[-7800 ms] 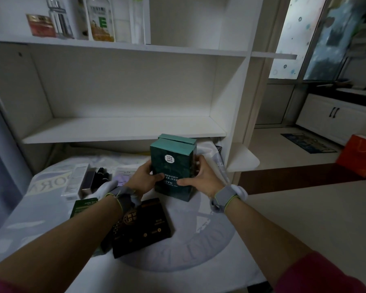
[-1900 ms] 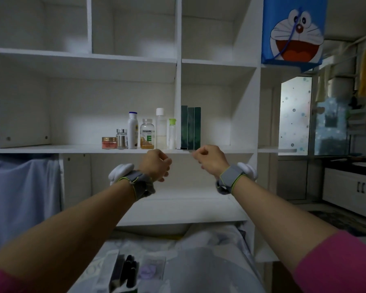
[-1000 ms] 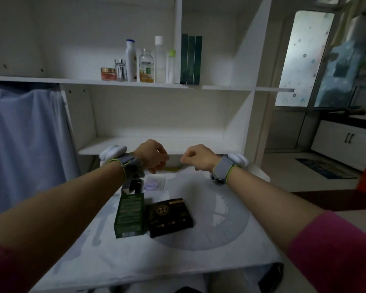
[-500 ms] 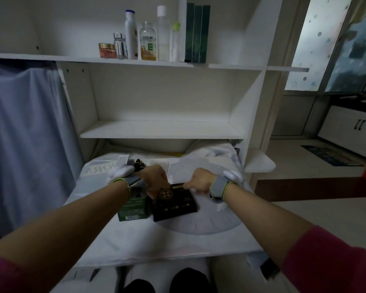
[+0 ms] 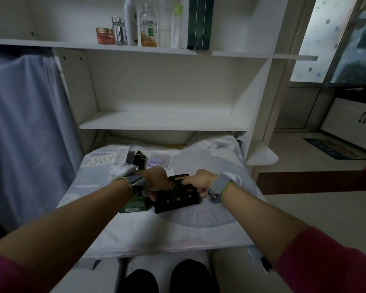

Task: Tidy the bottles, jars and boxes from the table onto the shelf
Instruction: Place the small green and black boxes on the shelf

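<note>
Coming down from shelf [image 5: 40, 43] to table [image 5: 178, 233]; curling left hand [image 5: 156, 181] and right hand [image 5: 199, 182] fingers round black box [image 5: 178, 200] ends; beginning next pickup.

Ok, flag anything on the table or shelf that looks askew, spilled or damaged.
Nothing spilled or damaged shows. Only the black box sits skewed on the table, and the left hand and right hand grip it. Bottles on the shelf stand upright.

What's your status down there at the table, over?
Left grip and right grip both hold black box, low on table. Green box lies close on its left. Nothing on top.
</note>
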